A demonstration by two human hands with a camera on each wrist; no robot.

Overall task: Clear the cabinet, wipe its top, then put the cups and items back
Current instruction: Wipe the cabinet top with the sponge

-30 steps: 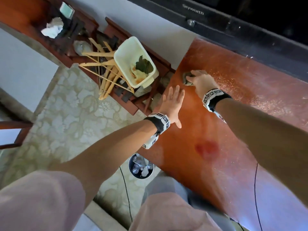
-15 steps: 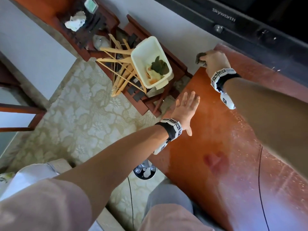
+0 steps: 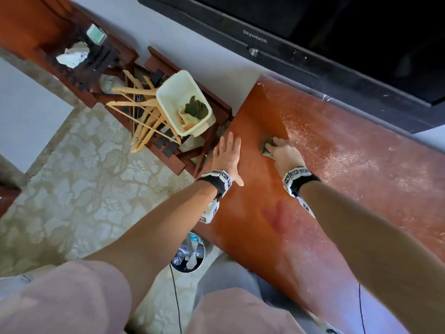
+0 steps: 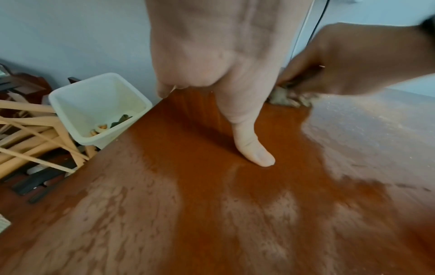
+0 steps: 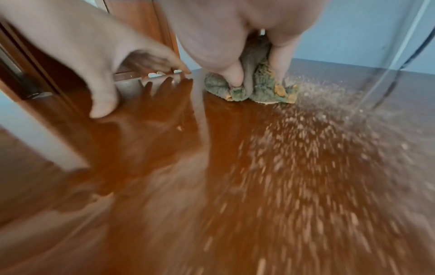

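Note:
The reddish-brown cabinet top [image 3: 277, 232] is bare; its left part looks wiped, its right part [image 3: 356, 160] is speckled with pale dust. My right hand [image 3: 283, 153] grips a bunched grey-green cloth [image 3: 265, 147] and presses it on the top near the left end; the cloth [image 5: 256, 87] shows under my fingers in the right wrist view. My left hand [image 3: 227, 157] lies flat with straight fingers on the cabinet's left edge, a short way left of the cloth. Its thumb [image 4: 256, 152] rests on the wood. No cups are in view.
A black TV [image 3: 337, 44] hangs over the cabinet's back edge. Left of the cabinet a white bin [image 3: 183, 102] sits on a low wooden rack with wooden hangers [image 3: 142, 116]. A small waste bin [image 3: 189, 254] stands on the floor by my knees. A thin cable [image 3: 360, 307] crosses the top's near right.
My right hand has drawn the cloth back from the far left corner toward me, along the dust line. My left hand has stayed flat at the left edge.

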